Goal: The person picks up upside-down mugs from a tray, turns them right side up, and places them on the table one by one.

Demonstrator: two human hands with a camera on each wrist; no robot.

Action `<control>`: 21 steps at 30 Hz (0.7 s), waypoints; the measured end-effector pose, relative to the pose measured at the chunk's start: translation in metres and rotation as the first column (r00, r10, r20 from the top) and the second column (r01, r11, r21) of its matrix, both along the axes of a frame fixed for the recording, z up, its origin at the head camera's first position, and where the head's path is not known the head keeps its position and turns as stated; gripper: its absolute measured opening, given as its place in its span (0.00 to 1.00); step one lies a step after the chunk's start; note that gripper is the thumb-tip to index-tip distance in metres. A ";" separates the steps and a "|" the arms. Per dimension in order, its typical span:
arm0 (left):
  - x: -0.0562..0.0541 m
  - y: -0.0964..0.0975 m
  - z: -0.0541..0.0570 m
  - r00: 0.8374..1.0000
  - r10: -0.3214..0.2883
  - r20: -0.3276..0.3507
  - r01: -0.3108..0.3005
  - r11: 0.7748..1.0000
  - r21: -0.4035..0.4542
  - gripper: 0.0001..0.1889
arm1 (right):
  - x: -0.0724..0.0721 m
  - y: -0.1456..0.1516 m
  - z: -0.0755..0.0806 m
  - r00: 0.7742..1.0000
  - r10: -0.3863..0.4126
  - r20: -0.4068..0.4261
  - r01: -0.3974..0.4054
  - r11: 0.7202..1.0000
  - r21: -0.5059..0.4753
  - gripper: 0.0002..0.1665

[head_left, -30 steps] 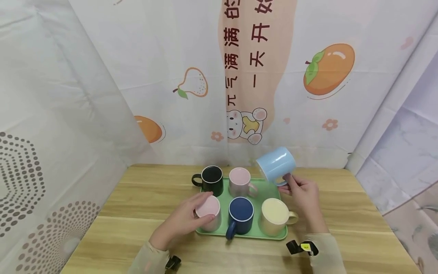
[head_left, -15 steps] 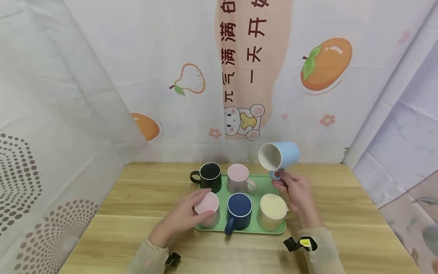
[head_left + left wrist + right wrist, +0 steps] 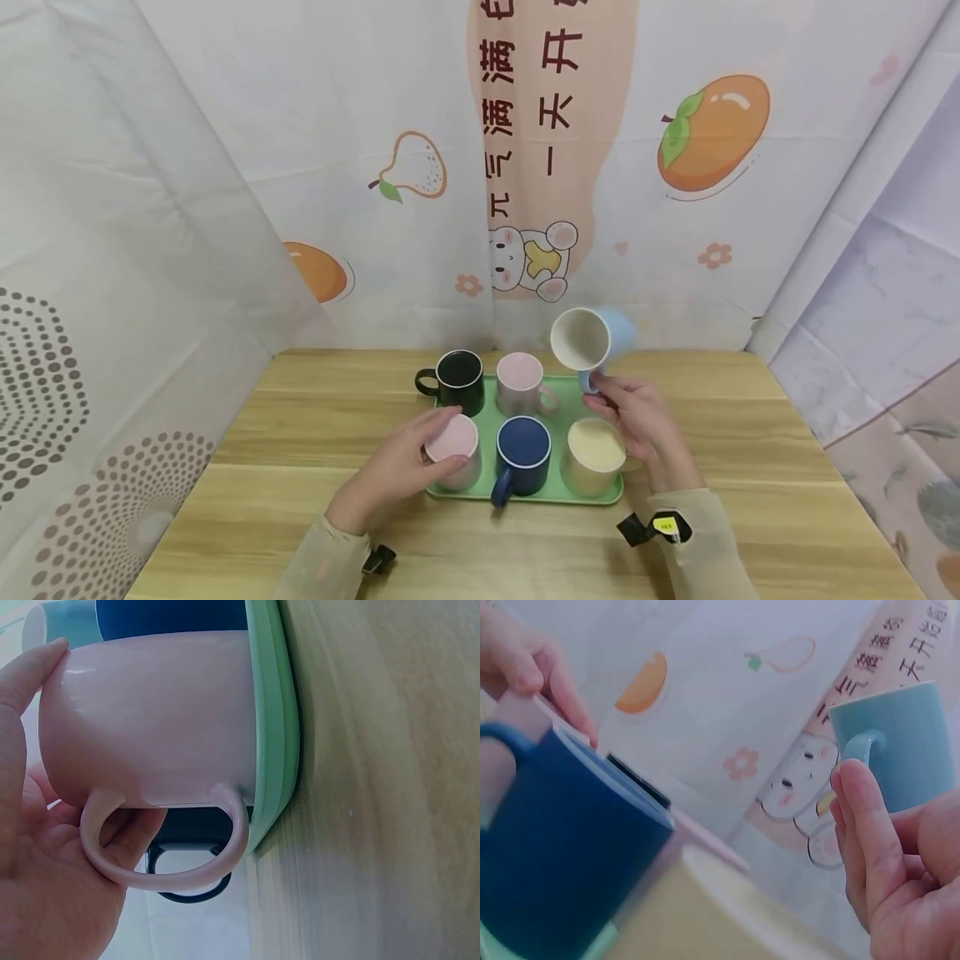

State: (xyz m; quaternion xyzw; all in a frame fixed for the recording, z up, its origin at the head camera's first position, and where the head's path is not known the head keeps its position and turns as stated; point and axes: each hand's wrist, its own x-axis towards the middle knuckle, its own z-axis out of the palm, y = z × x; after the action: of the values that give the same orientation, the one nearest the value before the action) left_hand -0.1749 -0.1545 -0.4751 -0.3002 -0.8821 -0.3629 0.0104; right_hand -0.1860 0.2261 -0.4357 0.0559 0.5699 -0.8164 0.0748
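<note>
My right hand pinches a light blue mug by its handle, above the back right of a green tray. The mug lies tipped on its side, its white inside facing left and toward me. In the right wrist view the thumb and fingers meet at the handle of this light blue mug. My left hand grips a pink mug around its rim at the tray's front left. The left wrist view shows this upright pink mug on the tray, thumb and fingers on opposite sides.
Also on the tray are a dark blue mug at front middle, a cream mug at front right, a black mug at back left and a second pink mug. A printed curtain hangs behind the wooden table.
The light blue mug has turned so its mouth faces toward me, and lately shifted a little left with my right hand. My left hand stays on the front pink mug.
</note>
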 end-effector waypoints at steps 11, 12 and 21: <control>0.003 0.000 0.012 0.999 0.019 0.039 -0.018 0.999 -0.031 0.40 | 0.011 -0.030 0.011 0.994 0.111 0.011 -0.111 0.992 -0.061 0.26; 0.004 0.000 0.016 0.999 0.027 0.041 -0.026 0.999 -0.030 0.40 | 0.012 -0.033 0.011 0.992 0.127 0.011 -0.126 0.989 -0.080 0.25; 0.005 0.033 0.062 0.997 0.053 -0.058 -0.044 0.989 0.138 0.28 | 0.017 -0.051 0.011 0.979 0.202 -0.010 -0.201 0.970 -0.136 0.23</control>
State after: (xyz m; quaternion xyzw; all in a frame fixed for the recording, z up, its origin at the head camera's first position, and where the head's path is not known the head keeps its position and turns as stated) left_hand -0.1702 -0.1215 -0.4126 -0.2883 -0.8615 -0.4126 0.0670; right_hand -0.1691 0.1754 -0.4245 -0.0060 0.5154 -0.8415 0.1621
